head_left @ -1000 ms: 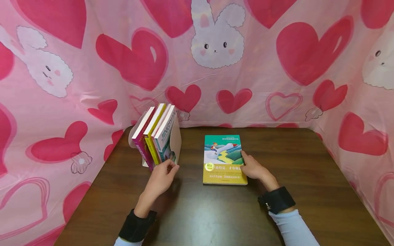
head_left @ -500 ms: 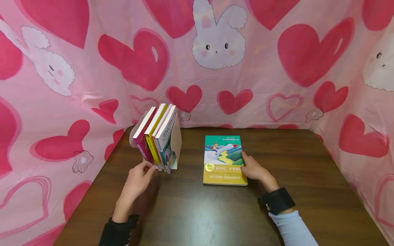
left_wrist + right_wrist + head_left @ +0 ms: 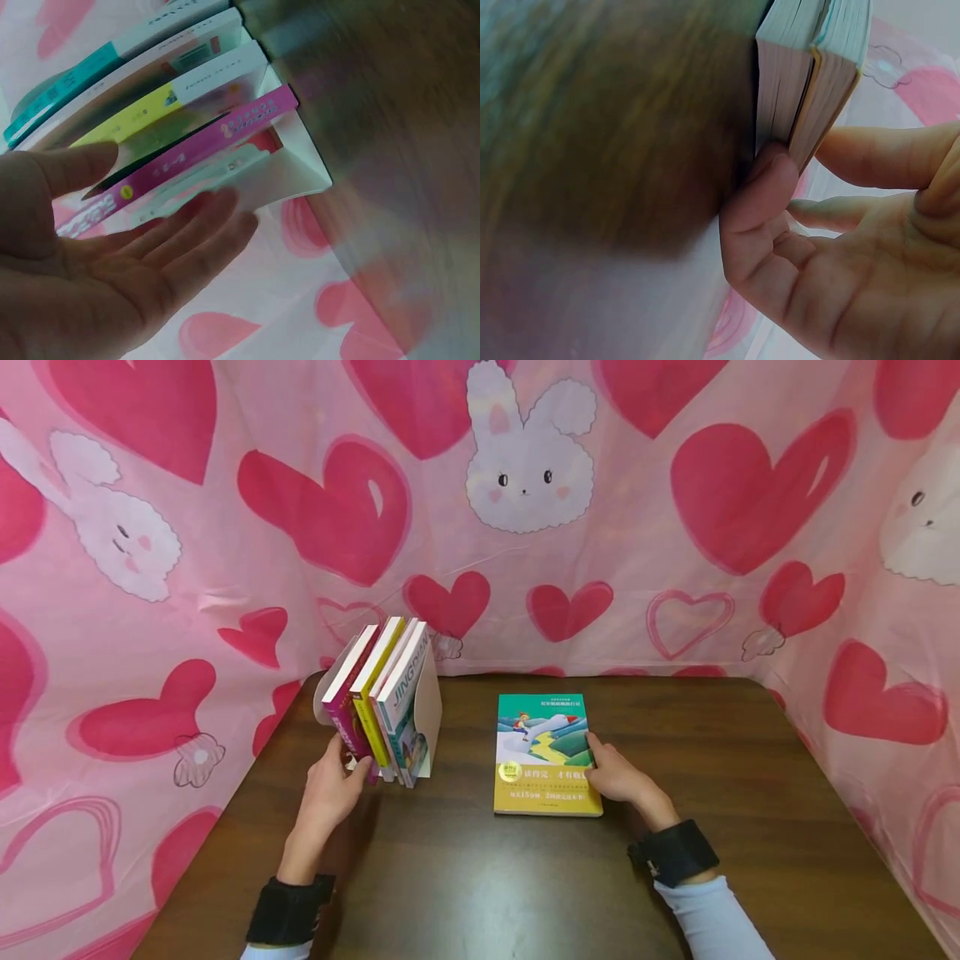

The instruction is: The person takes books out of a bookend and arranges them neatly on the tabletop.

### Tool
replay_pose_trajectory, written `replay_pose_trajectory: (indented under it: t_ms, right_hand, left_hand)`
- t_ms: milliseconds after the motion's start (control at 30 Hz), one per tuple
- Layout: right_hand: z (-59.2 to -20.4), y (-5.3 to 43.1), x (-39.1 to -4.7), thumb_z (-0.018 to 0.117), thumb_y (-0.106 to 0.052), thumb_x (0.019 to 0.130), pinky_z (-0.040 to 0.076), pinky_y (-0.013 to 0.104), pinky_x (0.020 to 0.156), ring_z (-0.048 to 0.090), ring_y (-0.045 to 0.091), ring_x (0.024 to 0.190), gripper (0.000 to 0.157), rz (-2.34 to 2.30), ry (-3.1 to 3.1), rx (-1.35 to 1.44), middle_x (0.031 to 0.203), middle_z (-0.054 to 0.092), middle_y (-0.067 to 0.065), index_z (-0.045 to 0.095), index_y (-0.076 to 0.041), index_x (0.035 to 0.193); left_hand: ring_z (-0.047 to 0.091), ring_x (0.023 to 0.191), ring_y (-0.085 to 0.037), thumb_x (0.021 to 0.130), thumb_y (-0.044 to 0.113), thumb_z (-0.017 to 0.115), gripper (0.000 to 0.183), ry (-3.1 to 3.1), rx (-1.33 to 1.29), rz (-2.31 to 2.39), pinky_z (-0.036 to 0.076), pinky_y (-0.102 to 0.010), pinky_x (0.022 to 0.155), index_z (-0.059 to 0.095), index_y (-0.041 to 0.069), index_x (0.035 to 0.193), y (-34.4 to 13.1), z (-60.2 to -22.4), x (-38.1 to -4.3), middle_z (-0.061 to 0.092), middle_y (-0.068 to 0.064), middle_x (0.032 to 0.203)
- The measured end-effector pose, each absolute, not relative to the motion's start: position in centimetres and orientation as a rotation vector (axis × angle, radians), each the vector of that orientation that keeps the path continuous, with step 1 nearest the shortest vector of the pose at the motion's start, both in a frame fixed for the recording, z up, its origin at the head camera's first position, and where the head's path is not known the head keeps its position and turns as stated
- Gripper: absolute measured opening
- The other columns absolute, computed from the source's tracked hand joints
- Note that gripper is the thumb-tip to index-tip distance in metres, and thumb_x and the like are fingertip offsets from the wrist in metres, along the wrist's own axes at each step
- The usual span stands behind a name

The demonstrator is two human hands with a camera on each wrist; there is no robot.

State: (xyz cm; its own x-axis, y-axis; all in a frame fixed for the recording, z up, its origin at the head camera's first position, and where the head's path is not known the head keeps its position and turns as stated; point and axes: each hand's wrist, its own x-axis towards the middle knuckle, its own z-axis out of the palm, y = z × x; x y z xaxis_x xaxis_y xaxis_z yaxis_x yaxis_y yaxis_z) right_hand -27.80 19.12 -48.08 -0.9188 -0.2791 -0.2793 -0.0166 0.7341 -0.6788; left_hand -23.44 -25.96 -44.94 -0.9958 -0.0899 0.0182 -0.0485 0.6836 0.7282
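Observation:
In the head view a row of upright books stands in a white bookend (image 3: pixel 429 714) at the left: a magenta book (image 3: pixel 345 714), a yellow book (image 3: pixel 369 706), a thin pale pink one and a blue-white book (image 3: pixel 401 710). My left hand (image 3: pixel 330 793) is at the magenta book's spine, its thumb and fingers spread to either side. The left wrist view shows the fingers extended, with the thumb nearer the yellow spine (image 3: pixel 135 116). My right hand (image 3: pixel 618 772) grips the right edge of a green-and-yellow covered book (image 3: pixel 540 752) lying flat; the right wrist view shows a curled finger against its pages (image 3: pixel 784 90).
A dark brown wooden table (image 3: pixel 480 893) carries everything. Pink fabric (image 3: pixel 637 527) printed with hearts and rabbits hangs close behind and along both sides of it. The flat book and the bookend have a stretch of tabletop between them.
My left hand has moved left from the blue-white book's spine to the magenta book, and its thumb and fingers have spread apart. My right hand and the flat book have stayed in place.

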Motion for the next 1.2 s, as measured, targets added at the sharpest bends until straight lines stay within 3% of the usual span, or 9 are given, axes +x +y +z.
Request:
replay_pose_trajectory:
  t_ms: [300, 600, 933, 1200]
  right_hand:
    - [-48.0, 19.0, -27.6, 0.055, -0.003, 0.101, 0.028, 0.067, 0.117, 0.040, 0.048, 0.133, 0.075, -1.022, 2.578, -0.228, 0.157, 0.028, 0.042, 0.014, 0.015, 0.160]
    - [-48.1, 19.1, -27.6, 0.054, -0.004, 0.101, 0.027, 0.067, 0.118, 0.039, 0.047, 0.134, 0.075, -1.022, 2.573, -0.210, 0.158, 0.027, 0.041, 0.013, 0.015, 0.161]
    - [-48.1, 19.1, -27.6, 0.053, -0.003, 0.101, 0.026, 0.067, 0.118, 0.039, 0.048, 0.134, 0.075, -1.021, 2.569, -0.197, 0.158, 0.027, 0.041, 0.012, 0.014, 0.161]
    - [-48.2, 19.2, -27.7, 0.054, -0.004, 0.101, 0.026, 0.068, 0.117, 0.038, 0.049, 0.133, 0.075, -1.026, 2.561, -0.200, 0.158, 0.027, 0.040, 0.012, 0.013, 0.161]
  left_hand:
    - [0.057, 0.130, -0.049, 0.110, 0.019, 0.056, 0.053, -2.676, 0.048, -1.258, 0.048, -0.060, 0.103, 0.037, -0.006, 0.152, -25.7, -45.6, -24.8, 0.053, -0.034, 0.146]
    - [0.066, 0.106, -0.042, 0.109, 0.021, 0.056, 0.049, -2.615, 0.075, -1.270, 0.057, -0.057, 0.092, 0.042, -0.005, 0.149, -25.5, -46.2, -26.0, 0.061, -0.031, 0.136]
    - [0.067, 0.104, -0.041, 0.110, 0.020, 0.057, 0.047, -2.582, 0.100, -1.281, 0.060, -0.049, 0.085, 0.044, -0.003, 0.148, -25.3, -46.6, -25.9, 0.062, -0.028, 0.135]
    - [0.064, 0.121, -0.046, 0.109, 0.018, 0.058, 0.050, -2.567, 0.110, -1.291, 0.052, -0.059, 0.098, 0.043, -0.004, 0.152, -25.3, -46.6, -25.6, 0.058, -0.030, 0.143]
